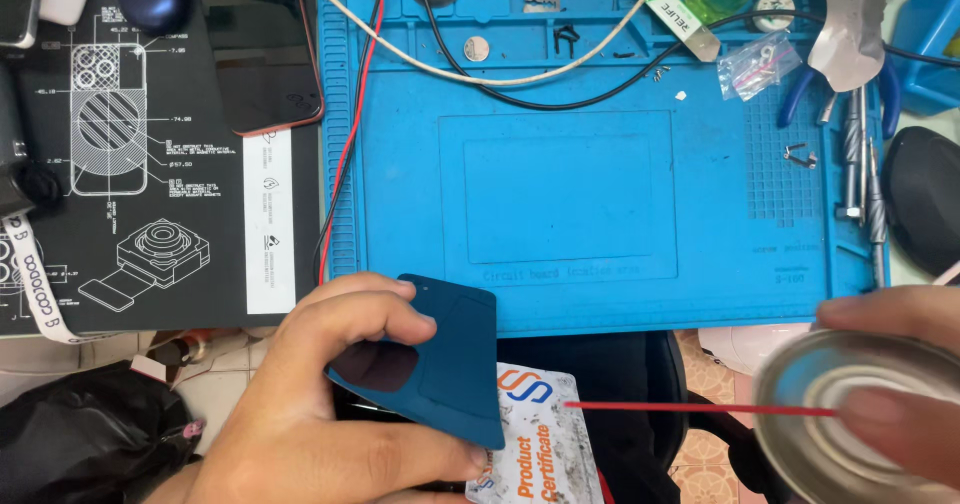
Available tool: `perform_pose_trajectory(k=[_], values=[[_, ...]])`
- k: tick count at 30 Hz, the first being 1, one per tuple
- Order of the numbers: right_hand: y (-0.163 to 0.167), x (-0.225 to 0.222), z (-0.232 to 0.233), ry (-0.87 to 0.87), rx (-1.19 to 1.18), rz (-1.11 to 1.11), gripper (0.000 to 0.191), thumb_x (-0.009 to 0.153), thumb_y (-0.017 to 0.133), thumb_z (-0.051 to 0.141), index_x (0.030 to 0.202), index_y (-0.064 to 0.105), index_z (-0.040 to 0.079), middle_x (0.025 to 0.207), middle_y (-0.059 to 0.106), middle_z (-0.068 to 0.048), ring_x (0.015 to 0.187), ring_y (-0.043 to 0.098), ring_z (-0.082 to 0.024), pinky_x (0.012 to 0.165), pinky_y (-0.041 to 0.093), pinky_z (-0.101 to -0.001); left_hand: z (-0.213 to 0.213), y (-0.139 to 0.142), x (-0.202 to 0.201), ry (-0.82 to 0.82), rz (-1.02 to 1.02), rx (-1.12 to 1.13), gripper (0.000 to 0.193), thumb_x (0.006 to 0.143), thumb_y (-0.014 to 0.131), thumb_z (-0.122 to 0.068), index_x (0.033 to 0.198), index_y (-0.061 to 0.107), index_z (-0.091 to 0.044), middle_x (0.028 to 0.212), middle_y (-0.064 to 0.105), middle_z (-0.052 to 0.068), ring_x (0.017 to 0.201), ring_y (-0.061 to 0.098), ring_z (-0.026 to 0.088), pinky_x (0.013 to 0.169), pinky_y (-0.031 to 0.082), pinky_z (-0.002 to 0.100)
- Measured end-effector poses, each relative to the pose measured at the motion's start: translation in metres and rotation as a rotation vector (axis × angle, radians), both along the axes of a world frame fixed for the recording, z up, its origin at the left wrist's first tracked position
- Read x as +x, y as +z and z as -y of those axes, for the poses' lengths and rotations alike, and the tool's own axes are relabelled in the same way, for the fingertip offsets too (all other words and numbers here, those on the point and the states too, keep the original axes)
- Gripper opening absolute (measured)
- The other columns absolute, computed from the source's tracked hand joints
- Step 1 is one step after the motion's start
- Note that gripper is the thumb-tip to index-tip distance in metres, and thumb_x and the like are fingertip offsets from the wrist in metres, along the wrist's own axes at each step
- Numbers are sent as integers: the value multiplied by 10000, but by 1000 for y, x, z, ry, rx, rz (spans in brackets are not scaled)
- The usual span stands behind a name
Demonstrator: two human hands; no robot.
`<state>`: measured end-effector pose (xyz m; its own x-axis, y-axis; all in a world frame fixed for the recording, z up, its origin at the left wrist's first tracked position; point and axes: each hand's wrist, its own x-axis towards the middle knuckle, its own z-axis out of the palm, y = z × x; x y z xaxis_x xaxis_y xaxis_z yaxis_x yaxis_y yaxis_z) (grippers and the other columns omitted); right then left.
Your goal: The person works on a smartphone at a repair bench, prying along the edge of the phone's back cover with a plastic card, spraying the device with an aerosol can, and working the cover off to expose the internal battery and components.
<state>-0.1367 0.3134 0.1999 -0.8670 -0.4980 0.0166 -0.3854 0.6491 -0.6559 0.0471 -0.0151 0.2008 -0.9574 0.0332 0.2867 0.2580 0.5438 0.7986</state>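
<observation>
— What takes up most of the view?

— A blue silicone repair mat [600, 164] on the table, its middle bare. To its left lies a black mat with white technical drawings [130, 164]. Cables cross the blue mat's top edge: a black cable [520, 99], a cream one [440, 64] and a red wire [350, 134].

— And the hands?

— The left hand [310, 404] is closed on a dark blue phone back cover [440, 364], thumb under its lower edge, fingers curled over its top left corner. The cover is tilted, held just off the mat's near edge, above a white card with orange print [545, 454].

— The right hand?

— The right hand [900, 364] grips a metal spray can [850, 414], seen from its top and blurred, one finger lying across the cap. A thin red straw nozzle [700, 408] sticks out leftward from it; its tip stops just short of the cover, over the card.

— Room around them?

— The mat's centre is open. Along its right edge lie blue-handled pliers [800, 94] and metal tweezers [860, 154]; a small plastic bag [755, 64] and a coin cell [476, 49] sit near the top.
</observation>
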Motion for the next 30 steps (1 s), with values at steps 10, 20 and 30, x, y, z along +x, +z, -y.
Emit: perform_pose_trajectory(k=[10,20,30], values=[[39,18,36,573,119,-396,516,712,803,363,1205,675,281,1194,665,-152,1021,730,-278,903,571,-423,-1,-5,1,-7,-2,-15,223,724,910,-330,925,814,-312,1273,482,88,1318,488,368,928,549,379],[40,10,44,667,158,-418,505,734,788,438,1208,689,294,1163,674,-165,975,733,-292,823,577,-443,1,-7,2,-16,-24,-9,259,702,913,-271,933,813,-333,1258,493,82,1321,490,375,914,552,366],[24,10,35,359,56,-285,439,759,775,280,1181,675,211,1164,675,-155,997,726,-272,861,569,-401,4,-9,0,-25,-33,-14,272,699,909,-261,940,811,-340,1251,491,88,1316,488,370,912,546,358]])
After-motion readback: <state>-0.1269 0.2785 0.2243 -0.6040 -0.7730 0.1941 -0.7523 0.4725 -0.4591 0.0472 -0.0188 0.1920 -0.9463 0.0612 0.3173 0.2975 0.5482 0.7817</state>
